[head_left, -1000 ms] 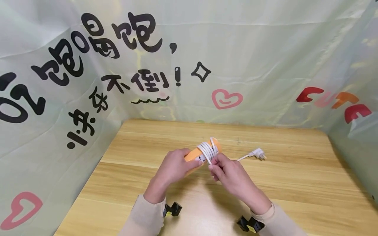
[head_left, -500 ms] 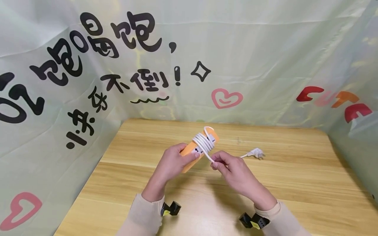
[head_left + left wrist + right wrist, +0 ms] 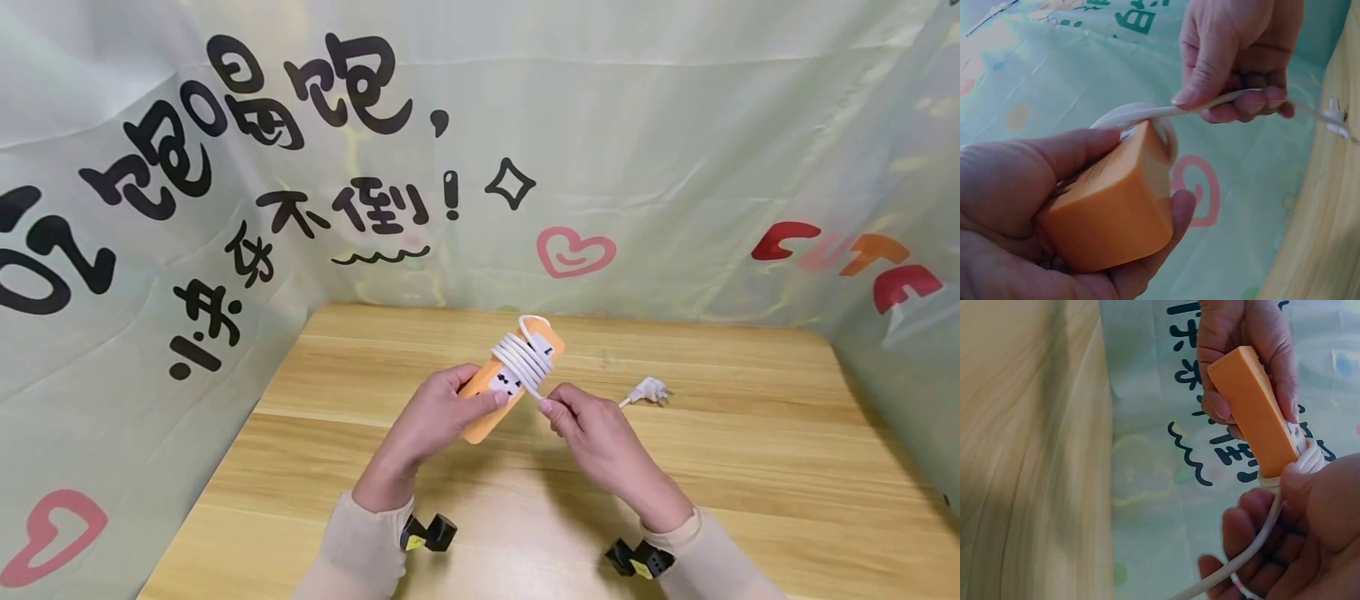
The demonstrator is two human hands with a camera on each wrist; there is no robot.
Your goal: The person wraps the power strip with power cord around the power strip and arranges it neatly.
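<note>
We hold the orange power strip (image 3: 510, 379) in our left hand (image 3: 431, 421), fingers and thumb curled around its near end, lifting it above the worktop (image 3: 750, 467) with its far end tilted up and away. The left wrist view shows the thumb along one side of the strip and the fingers wrapped under it. The white cord (image 3: 525, 362) is coiled in several turns around the strip's far half, with a small loop standing up at the top. Our right hand (image 3: 592, 433) pinches the cord between thumb and fingers just beside the coil; from this hand the cord runs off to the right. The white plug (image 3: 651, 390) lies flat on the worktop, well apart from the strip, to the right of the right hand. Around the worktop hangs a pale green backdrop (image 3: 675, 150) with black lettering and pink hearts.
</note>
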